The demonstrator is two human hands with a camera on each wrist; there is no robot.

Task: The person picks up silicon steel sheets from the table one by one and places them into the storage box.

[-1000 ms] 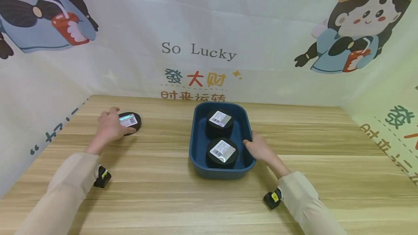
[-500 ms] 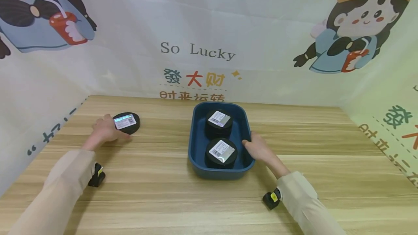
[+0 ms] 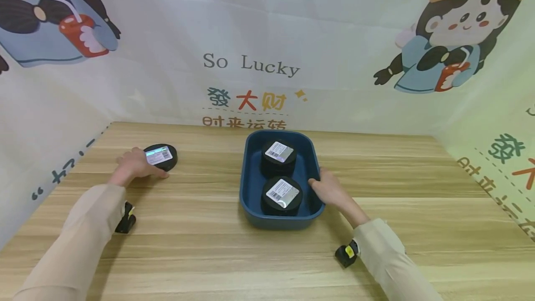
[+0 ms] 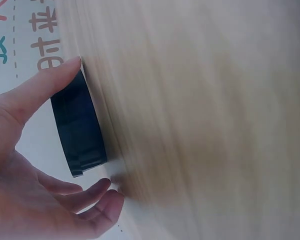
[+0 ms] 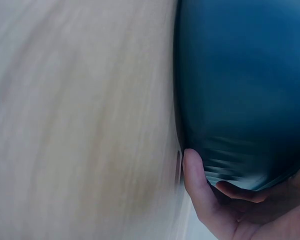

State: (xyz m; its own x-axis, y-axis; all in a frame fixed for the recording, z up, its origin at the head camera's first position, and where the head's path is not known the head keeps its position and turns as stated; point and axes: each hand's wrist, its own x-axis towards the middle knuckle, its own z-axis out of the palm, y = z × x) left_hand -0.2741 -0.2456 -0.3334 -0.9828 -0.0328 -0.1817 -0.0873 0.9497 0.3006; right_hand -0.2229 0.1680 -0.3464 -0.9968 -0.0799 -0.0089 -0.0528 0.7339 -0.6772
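On the table's left side in the head view lies a flat black round container (image 3: 165, 158) with a white barcode label. My left hand (image 3: 137, 163) is around its near left side. In the left wrist view the thumb lies by the container's (image 4: 79, 125) edge, while a gap separates the other fingers from it. A blue rectangular tub (image 3: 251, 203) stands mid-table, holding two more black round containers, one at the back (image 3: 279, 158) and one in front (image 3: 282, 197). My right hand (image 3: 330, 188) grips the tub's right wall, its thumb over the rim.
Everything stands on a wood-grain table (image 3: 192, 250). A printed white cloth (image 3: 167, 59) hangs behind and along both sides. Small black wrist cameras sit at both cuffs.
My left hand has drawn back slightly toward me and loosened from the black container, whose label shows more fully. The right hand keeps its grip on the tub.
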